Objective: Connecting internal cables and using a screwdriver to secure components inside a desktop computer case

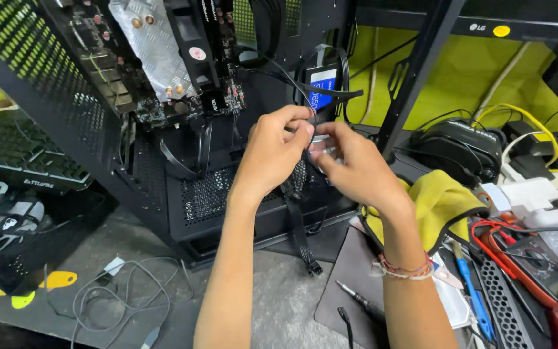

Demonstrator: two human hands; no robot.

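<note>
At the far left I am seeing a keyboard (27,158) lying beside an open black computer case (163,187), whose motherboard (163,71) is facing me with a silver ridged heatsink (150,45) over it. On the near left a thin grey cable (121,294) is coiling on the grey table (279,304). My left hand (272,155) is reaching into the case with its fingers curled and thumb and forefinger pinching a thin black cable (292,77) in front of a blue-labelled drive (322,87). My right hand (356,168) is touching the left one, its fingertips nipped together on something small and pale that I cannot make out. Right of it a yellow cloth (444,203) is lying, with a screwdriver (363,304) on the near mat (350,271) and a blue-handled tool (476,304) further right.
</note>
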